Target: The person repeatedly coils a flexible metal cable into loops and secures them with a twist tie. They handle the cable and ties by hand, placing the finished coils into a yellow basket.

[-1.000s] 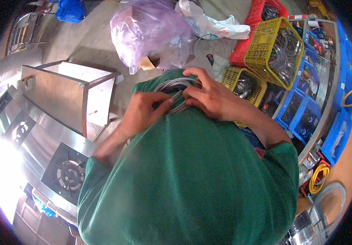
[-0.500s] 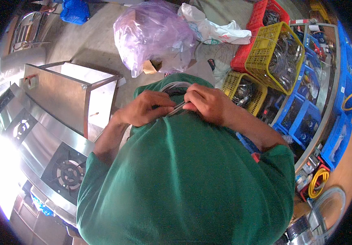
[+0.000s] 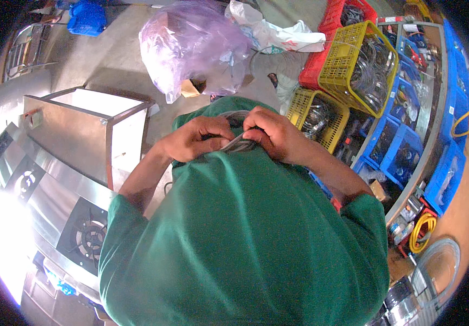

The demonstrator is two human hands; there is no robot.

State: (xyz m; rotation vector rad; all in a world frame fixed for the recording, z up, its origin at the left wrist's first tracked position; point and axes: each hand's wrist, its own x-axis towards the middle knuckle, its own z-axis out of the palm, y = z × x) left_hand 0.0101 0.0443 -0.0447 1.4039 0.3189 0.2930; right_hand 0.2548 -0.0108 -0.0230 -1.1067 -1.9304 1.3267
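A coil of thin grey cable [image 3: 236,144] lies between my two hands, close in front of my green shirt. My left hand [image 3: 197,140] is closed around the coil's left side, with its thumb pressed along the strands. From the right, my right hand [image 3: 275,135] pinches the same bundle, its thumb and bent forefinger near the left fingertips. The far arc of the coil shows a little beyond the fingers. My shirt and hands hide its lower part.
A metal-framed box [image 3: 71,138] and a steel gas stove [image 3: 85,233] stand to the left. Ahead lies a purple plastic bag [image 3: 191,46]. On the right are yellow crates [image 3: 335,65] holding coiled parts, blue bins [image 3: 384,146] and a yellow hose [image 3: 423,232].
The surroundings have shifted slightly left in view. My fingers have moved a little on the coil, and less of its far arc shows. Both hands still hold it.
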